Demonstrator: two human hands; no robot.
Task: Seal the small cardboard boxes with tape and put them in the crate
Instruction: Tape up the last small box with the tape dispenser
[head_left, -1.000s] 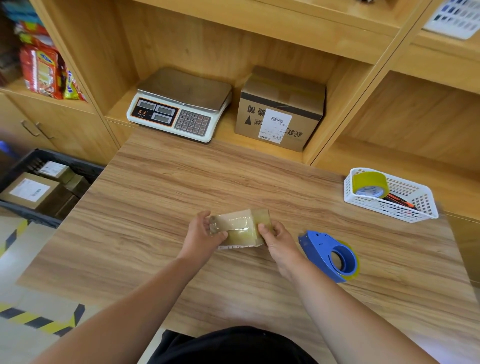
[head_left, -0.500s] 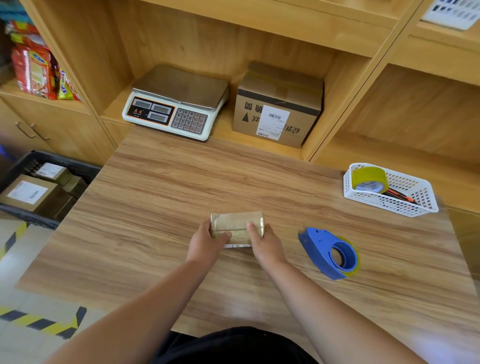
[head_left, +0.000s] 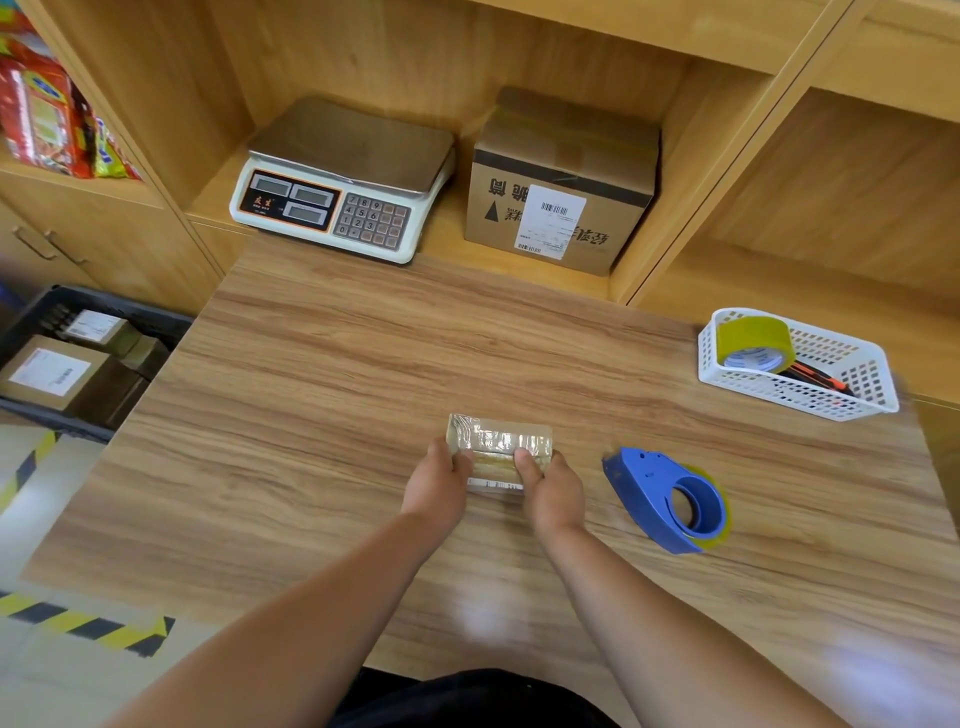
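A small cardboard box (head_left: 498, 441), shiny with clear tape, stands on edge on the wooden table (head_left: 337, 374) near its middle. My left hand (head_left: 439, 483) grips its left end, thumb on the near face. My right hand (head_left: 553, 491) grips the right end, thumb pressed on the tape. A white label strip shows at the box's bottom edge. The blue tape dispenser (head_left: 667, 501) lies on the table just right of my right hand. The dark crate (head_left: 31, 410) sits on the floor at the left, with several labelled boxes inside.
A white basket (head_left: 831, 400) holding a yellow tape roll (head_left: 753, 343) stands at the table's right. On the shelf behind are a weighing scale (head_left: 343, 182) and a larger cardboard box (head_left: 561, 182). Snack packets (head_left: 47, 119) fill the left shelf. Hazard tape marks the floor.
Both hands have turned the small box from lying flat to standing on its edge and moved in closer on its near face. The dispenser stayed where it was.
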